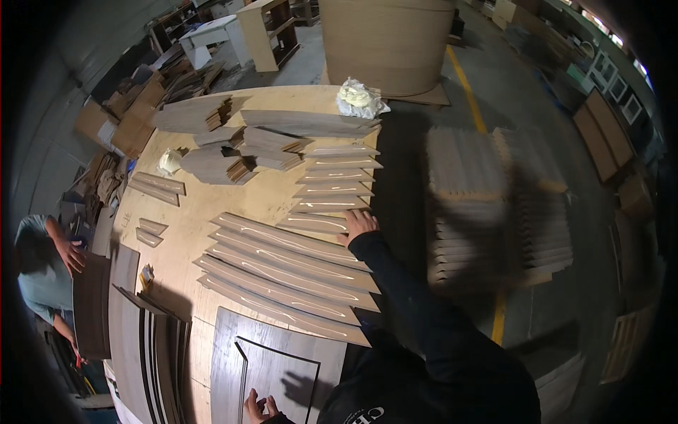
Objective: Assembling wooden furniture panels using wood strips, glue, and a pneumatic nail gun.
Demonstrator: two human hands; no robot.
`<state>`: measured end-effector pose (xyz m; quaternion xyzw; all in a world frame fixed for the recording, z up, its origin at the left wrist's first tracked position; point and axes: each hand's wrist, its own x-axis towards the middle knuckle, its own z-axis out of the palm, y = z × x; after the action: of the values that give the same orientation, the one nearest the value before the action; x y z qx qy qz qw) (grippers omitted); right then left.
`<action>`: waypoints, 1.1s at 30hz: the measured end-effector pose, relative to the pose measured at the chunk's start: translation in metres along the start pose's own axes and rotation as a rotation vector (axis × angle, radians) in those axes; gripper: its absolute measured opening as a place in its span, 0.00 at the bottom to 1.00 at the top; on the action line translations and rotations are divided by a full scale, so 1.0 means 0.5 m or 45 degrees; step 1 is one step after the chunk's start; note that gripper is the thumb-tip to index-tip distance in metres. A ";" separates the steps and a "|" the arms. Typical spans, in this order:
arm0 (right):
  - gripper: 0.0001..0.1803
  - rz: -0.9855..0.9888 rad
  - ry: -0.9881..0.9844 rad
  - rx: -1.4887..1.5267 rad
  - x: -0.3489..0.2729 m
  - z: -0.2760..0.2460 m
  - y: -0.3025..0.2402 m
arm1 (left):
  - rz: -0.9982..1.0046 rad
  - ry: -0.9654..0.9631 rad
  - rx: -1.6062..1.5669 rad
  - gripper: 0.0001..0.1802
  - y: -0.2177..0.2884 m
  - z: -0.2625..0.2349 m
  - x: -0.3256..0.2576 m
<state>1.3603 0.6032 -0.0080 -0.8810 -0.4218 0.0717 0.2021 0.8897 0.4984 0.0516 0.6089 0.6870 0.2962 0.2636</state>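
My right hand [360, 225] closes on the right end of a narrow grey wood strip [314, 222] carrying a wavy line of pale glue. Similar glued strips [335, 189] lie in a row above it, and longer ones [282, 272] are spread below it. At the lower edge, my left hand [260, 406] is open, its fingers apart, with nothing in them. It hovers over a grey wood panel [279, 353] on which dark strips form an angular outline. The hand's shadow falls on this panel.
Stacked wood pieces [219, 159] and white crumpled plastic [360, 99] sit on the worktable [212, 194]. At left, a co-worker [46, 261] holds a dark panel [92, 304] beside upright panels [148, 346]. Stacked boards [470, 205] stand right of the table; a large cardboard roll [387, 46] stands behind.
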 end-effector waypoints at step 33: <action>0.22 -0.391 -1.338 1.263 -0.451 0.097 -0.307 | -0.496 -0.088 -0.285 0.29 -0.009 0.101 0.042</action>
<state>1.0932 0.5296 0.0018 -0.4667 -0.4994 0.6374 0.3557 0.9203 0.5230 0.0137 0.4414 0.7452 0.2929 0.4051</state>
